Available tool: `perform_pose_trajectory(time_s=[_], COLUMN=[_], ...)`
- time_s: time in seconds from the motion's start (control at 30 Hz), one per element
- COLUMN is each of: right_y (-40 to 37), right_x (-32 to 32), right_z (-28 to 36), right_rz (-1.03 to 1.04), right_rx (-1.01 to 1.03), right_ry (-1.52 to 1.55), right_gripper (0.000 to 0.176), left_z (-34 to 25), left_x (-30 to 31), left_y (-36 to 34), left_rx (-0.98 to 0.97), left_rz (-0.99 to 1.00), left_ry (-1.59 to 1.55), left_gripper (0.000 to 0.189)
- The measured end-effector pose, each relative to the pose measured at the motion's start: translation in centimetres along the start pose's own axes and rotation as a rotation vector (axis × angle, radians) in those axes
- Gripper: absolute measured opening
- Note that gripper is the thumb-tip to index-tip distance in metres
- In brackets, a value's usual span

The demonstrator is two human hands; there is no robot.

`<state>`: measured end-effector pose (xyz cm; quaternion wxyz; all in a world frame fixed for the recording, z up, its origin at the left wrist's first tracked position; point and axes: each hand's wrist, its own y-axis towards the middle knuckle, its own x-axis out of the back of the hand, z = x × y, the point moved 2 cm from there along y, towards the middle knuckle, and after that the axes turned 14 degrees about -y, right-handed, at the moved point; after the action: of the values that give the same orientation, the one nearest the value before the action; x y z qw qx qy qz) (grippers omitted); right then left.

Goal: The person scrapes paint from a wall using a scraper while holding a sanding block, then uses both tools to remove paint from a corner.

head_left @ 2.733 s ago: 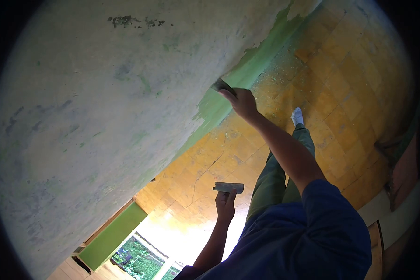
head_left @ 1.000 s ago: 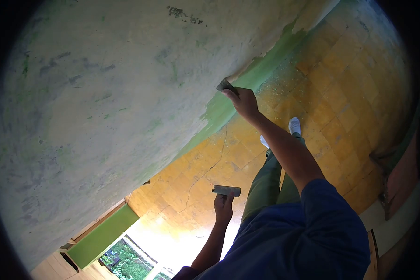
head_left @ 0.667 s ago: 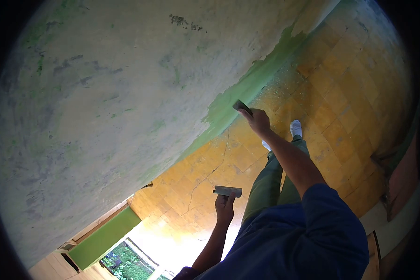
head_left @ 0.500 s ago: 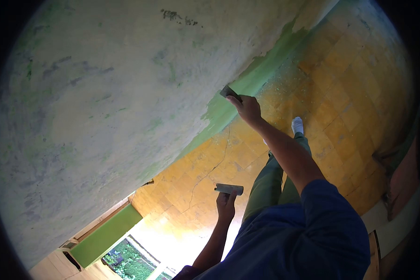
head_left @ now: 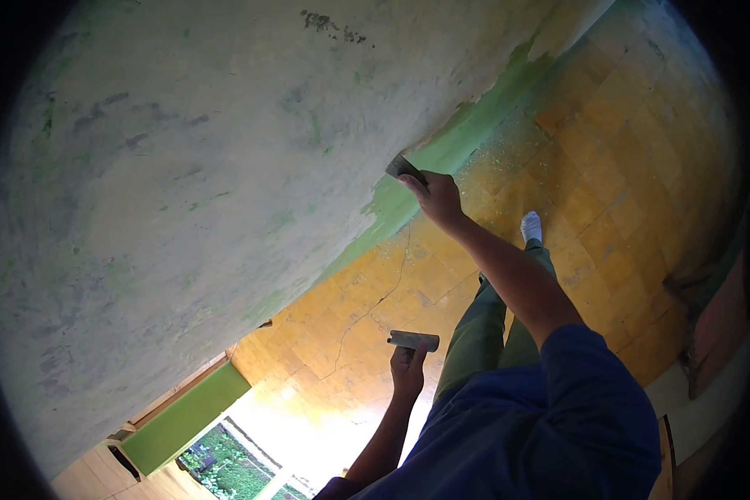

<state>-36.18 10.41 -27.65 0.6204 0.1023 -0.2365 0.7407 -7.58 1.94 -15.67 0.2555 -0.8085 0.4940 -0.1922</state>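
My right hand (head_left: 440, 200) grips a dark flat scraper (head_left: 406, 169), its blade against the wall (head_left: 225, 167) at the border between the pale skim coat and a bare green strip (head_left: 450, 146). Its fingers are closed around the tool. Lower down, my left hand (head_left: 407, 372) is closed on a grey, wide-bladed scraper (head_left: 413, 340), held in the air away from the wall. Pale patches with green and grey smudges cover much of the wall. Whether putty sits on either blade I cannot make out.
Yellow floor tiles (head_left: 592, 183) with a long crack and pale specks run along the wall's foot. My socked foot (head_left: 532, 225) stands on them. At lower left are a green panel (head_left: 187, 421) and a bright opening with plants (head_left: 225, 467). A reddish board (head_left: 721, 325) is at right.
The right-hand scraper has moved slightly left, up onto the pale coat. My left hand and its scraper have shifted a little to the right and down.
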Motion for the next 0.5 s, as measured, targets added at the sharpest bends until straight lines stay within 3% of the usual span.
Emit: perform_pose_trajectory(time_s=[0.2, 0.3, 0.43, 0.5], right_y=[-3.6, -0.5, 0.0, -1.0], right_x=[0.4, 0.0, 0.5, 0.3], right_z=[-4.7, -2.0, -1.6, -3.0], right_rz=[-0.017, 0.028, 0.006, -0.102], right_rx=[-0.109, -0.142, -0.077, -0.049], right_ry=[-0.083, -0.089, -0.096, -0.043], right_gripper=[0.057, 0.057, 0.057, 0.058], left_z=[0.4, 0.7, 0.8, 0.8], left_x=[0.2, 0.3, 0.2, 0.1], left_y=[-0.5, -0.5, -0.3, -0.4], left_rx=[-0.007, 0.011, 0.006, 0.011], left_rz=[0.024, 0.012, 0.002, 0.008], left_ry=[0.007, 0.007, 0.041, 0.01], left_gripper=[0.016, 0.017, 0.017, 0.017])
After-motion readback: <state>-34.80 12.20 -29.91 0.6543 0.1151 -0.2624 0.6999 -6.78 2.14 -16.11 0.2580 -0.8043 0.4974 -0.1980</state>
